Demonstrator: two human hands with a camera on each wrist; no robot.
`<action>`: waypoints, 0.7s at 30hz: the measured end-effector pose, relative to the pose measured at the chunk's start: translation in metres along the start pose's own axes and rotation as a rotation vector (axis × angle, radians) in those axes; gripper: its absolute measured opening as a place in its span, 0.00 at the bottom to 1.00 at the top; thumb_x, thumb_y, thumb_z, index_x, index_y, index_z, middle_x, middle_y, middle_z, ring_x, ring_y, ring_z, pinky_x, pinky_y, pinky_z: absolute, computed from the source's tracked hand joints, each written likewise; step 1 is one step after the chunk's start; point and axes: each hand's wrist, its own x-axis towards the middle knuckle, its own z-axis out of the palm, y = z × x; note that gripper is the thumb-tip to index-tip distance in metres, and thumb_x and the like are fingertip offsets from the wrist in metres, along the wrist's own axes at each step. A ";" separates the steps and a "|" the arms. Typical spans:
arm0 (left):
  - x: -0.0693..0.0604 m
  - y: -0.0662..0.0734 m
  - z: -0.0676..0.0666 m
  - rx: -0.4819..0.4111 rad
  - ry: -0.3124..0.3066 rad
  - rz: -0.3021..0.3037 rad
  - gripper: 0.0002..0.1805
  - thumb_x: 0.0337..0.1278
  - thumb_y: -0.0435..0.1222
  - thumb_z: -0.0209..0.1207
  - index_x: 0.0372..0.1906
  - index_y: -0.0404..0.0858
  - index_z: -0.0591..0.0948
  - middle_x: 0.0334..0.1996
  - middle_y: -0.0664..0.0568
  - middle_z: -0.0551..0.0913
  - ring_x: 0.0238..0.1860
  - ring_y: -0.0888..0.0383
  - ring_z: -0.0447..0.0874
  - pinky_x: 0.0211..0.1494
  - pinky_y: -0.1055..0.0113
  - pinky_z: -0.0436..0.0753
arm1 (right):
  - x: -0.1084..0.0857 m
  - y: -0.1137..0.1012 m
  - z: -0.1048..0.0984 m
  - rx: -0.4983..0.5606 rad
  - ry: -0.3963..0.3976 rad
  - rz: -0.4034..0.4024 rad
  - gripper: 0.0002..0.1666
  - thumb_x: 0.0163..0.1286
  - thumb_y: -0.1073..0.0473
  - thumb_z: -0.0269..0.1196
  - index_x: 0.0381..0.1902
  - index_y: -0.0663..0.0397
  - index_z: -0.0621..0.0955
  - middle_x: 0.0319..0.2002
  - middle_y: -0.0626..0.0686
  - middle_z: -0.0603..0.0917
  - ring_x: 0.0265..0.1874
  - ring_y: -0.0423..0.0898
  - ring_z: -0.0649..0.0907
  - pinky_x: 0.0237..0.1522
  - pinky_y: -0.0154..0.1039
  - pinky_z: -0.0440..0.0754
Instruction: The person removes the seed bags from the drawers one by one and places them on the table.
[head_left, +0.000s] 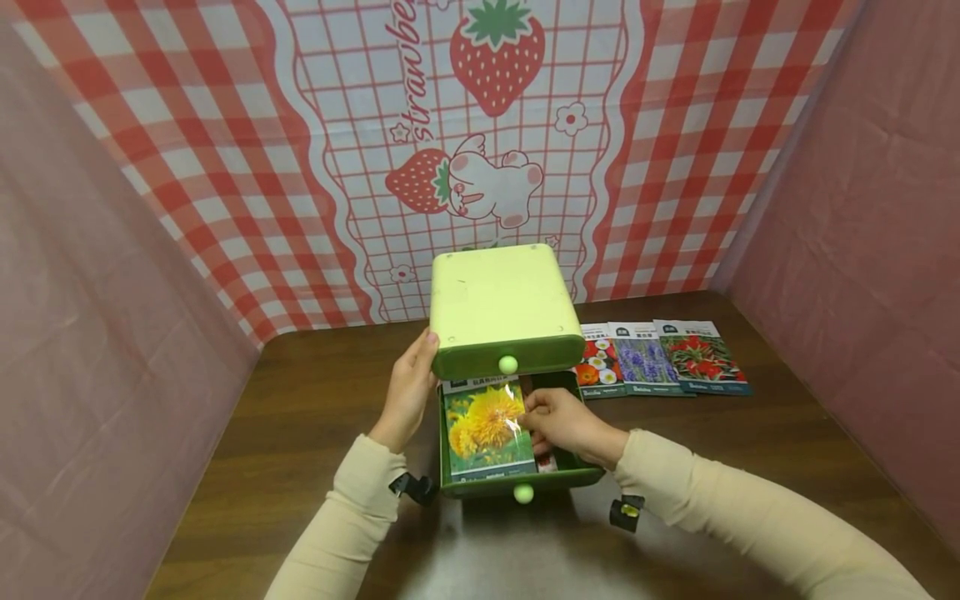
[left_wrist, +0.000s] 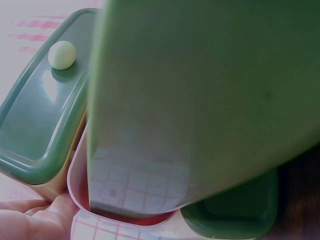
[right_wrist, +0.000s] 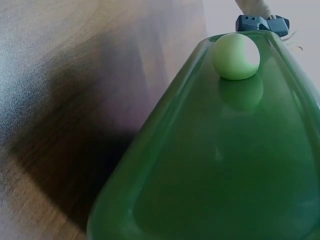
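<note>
A small cabinet with a pale green top (head_left: pixel 502 296) stands on the table, its lower drawer (head_left: pixel 480 487) pulled out. In the drawer lies a yellow flower packet (head_left: pixel 491 425). My left hand (head_left: pixel 407 392) presses the cabinet's left side with fairly straight fingers; in the left wrist view that hand (left_wrist: pixel 32 217) touches the cabinet beside the upper drawer front (left_wrist: pixel 37 120). My right hand (head_left: pixel 570 427) reaches into the drawer, curled fingers pinching the packet's right edge. The right wrist view has the lower drawer front (right_wrist: pixel 220 160), with the right hand out of frame.
Right of the cabinet lie three flower packets: one with red and white flowers (head_left: pixel 600 367), a purple one (head_left: pixel 645 362) and a red one (head_left: pixel 701 358). They rest on the brown table (head_left: pixel 300 417). A red checked cloth (head_left: pixel 225 150) hangs behind, with pink cloth at both sides.
</note>
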 end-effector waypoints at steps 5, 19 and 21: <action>0.001 -0.001 0.000 0.002 0.007 -0.007 0.35 0.74 0.51 0.46 0.76 0.36 0.56 0.78 0.49 0.55 0.74 0.50 0.62 0.74 0.51 0.68 | 0.002 -0.001 -0.001 -0.015 0.028 -0.005 0.08 0.72 0.66 0.56 0.43 0.67 0.74 0.24 0.52 0.79 0.20 0.42 0.77 0.26 0.39 0.86; 0.001 -0.001 -0.001 0.018 0.003 -0.005 0.36 0.74 0.51 0.46 0.76 0.34 0.55 0.78 0.48 0.53 0.76 0.49 0.56 0.75 0.51 0.66 | -0.005 -0.014 -0.017 0.070 0.000 0.030 0.11 0.75 0.66 0.52 0.48 0.71 0.75 0.28 0.52 0.72 0.25 0.42 0.70 0.30 0.34 0.82; 0.001 -0.001 -0.001 0.024 -0.001 0.000 0.37 0.74 0.52 0.45 0.76 0.34 0.55 0.78 0.48 0.52 0.77 0.49 0.55 0.75 0.50 0.65 | -0.008 -0.014 -0.020 0.074 -0.012 0.036 0.11 0.74 0.65 0.53 0.46 0.70 0.75 0.27 0.51 0.71 0.25 0.42 0.69 0.30 0.34 0.81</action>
